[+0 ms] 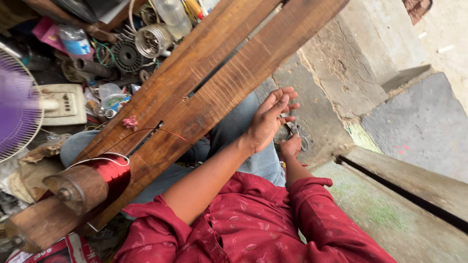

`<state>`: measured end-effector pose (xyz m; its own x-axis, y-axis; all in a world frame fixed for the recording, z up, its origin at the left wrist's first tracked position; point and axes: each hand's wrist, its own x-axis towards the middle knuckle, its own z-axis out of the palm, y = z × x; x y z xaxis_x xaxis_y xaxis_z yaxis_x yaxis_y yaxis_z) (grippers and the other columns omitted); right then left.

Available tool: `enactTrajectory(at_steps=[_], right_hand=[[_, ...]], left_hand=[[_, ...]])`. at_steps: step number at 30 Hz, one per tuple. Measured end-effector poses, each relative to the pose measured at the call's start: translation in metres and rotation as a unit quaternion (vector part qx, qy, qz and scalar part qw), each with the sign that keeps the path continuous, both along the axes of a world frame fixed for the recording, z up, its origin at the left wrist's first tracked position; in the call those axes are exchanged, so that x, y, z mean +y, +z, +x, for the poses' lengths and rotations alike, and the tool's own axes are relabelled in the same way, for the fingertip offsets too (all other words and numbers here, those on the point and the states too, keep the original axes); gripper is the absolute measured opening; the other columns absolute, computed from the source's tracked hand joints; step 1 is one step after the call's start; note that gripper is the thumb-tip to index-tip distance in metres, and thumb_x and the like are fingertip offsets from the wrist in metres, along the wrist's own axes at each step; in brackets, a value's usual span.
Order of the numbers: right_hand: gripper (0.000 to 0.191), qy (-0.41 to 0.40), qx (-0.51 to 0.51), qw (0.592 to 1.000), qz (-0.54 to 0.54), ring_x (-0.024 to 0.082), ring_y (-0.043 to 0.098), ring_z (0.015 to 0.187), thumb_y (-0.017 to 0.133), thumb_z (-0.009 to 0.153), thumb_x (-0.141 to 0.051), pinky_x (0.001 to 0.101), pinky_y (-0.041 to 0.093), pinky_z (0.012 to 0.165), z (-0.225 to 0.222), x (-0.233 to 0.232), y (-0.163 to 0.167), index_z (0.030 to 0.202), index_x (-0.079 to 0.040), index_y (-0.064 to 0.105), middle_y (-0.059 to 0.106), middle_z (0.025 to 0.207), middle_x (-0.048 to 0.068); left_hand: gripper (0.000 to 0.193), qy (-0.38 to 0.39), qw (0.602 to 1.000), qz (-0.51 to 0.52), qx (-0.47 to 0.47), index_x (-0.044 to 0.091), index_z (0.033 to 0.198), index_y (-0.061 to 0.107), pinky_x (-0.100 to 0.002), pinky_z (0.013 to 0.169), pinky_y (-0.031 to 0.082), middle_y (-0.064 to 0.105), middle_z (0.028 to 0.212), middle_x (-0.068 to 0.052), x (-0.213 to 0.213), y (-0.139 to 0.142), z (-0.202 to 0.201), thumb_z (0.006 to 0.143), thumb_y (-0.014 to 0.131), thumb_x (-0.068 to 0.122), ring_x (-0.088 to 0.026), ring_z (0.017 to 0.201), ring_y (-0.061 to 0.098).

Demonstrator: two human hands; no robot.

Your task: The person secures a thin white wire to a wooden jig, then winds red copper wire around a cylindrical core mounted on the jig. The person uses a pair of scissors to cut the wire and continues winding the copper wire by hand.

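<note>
Pliers (294, 129) sit in your right hand (291, 146), low down by the concrete floor (336, 73), just past the far end of the wooden plank frame (214, 92). Your right fingers are curled around the metal handles. I cannot tell if the pliers' tip is biting on anything, because your other hand hides it.

Your left hand (269, 118) is right above the pliers, almost touching them. Its fingers (284, 100) are spread out flat and hold nothing.

On the near end of the plank frame sits a wooden spool (73, 192) with shiny red wire (113, 171) wound round it. It looks like lots of wire is already on the spool. One thin red strand (161, 130) runs loose from it across the planks, so the winding does not look finished or tied off.

Beyond the plank frame, on the far side from you, lies a heap of old parts: a round metal coil piece (152, 40), a plastic bottle (173, 15) and a cream switch box (63, 103). A purple fan (14, 109) stands next to that box.
</note>
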<state>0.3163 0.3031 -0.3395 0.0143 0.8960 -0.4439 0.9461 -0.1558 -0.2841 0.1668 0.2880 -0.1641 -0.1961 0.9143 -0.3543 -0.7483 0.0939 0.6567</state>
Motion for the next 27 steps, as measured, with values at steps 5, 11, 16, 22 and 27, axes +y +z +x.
enactTrajectory(at_steps=[5, 11, 16, 22, 27], right_hand=[[0.065, 0.021, -0.013, 1.0, 0.007, 0.044, 0.055, 0.119, 0.085, 0.072, -0.018, 0.0513, 0.047, 0.099, 0.019, -0.006, 0.001, 0.127, -0.005, 0.053, 0.053, 0.125, 0.023], [0.07, 0.115, -0.086, 0.989, 0.04, 0.044, 0.055, 0.12, 0.088, 0.066, -0.019, 0.0503, 0.047, 0.099, 0.027, 0.007, 0.001, 0.122, -0.001, 0.05, 0.054, 0.122, 0.024], [0.066, 0.112, 0.031, 0.993, 0.019, 0.046, 0.061, 0.11, 0.084, 0.074, -0.014, 0.0527, 0.05, 0.091, 0.021, 0.014, 0.007, 0.128, 0.0, 0.047, 0.062, 0.116, 0.026], [0.034, -0.171, 0.272, 0.919, -0.229, 0.022, 0.058, 0.059, 0.075, 0.079, -0.017, 0.0422, 0.045, 0.055, 0.005, 0.022, 0.026, 0.106, -0.01, 0.057, 0.058, 0.071, 0.006], [0.039, -0.281, 0.409, 0.824, -0.274, 0.011, 0.039, 0.045, 0.069, 0.091, -0.052, 0.0281, 0.032, 0.044, 0.025, 0.047, 0.042, 0.099, -0.015, 0.059, 0.04, 0.057, -0.004]], left_hand=[[0.042, -0.003, 0.999, 0.017, 0.031, 0.007, 0.138, 0.054, -0.035, 0.101, 0.047, 0.058, 0.138, -0.007, -0.004, 0.005, 0.003, 0.107, 0.059, 0.035, -0.018, 0.124, 0.058], [0.045, 0.003, 0.999, 0.022, 0.026, 0.008, 0.14, 0.052, -0.036, 0.101, 0.047, 0.057, 0.141, -0.009, -0.003, 0.007, 0.004, 0.109, 0.052, 0.04, -0.019, 0.124, 0.059], [0.053, 0.042, 0.993, 0.061, 0.093, 0.007, 0.145, 0.048, -0.036, 0.102, 0.048, 0.056, 0.145, -0.012, 0.002, -0.004, 0.009, 0.112, 0.043, 0.048, -0.021, 0.125, 0.061], [0.059, 0.078, 0.993, -0.066, 0.063, 0.011, 0.151, 0.034, -0.035, 0.095, 0.046, 0.051, 0.146, -0.009, 0.036, -0.045, 0.018, 0.103, 0.05, 0.042, -0.018, 0.12, 0.06], [0.062, 0.035, 0.992, -0.022, 0.121, 0.007, 0.15, 0.038, -0.037, 0.079, 0.051, 0.051, 0.144, -0.01, 0.058, -0.065, 0.036, 0.099, 0.059, 0.035, -0.016, 0.114, 0.058]])
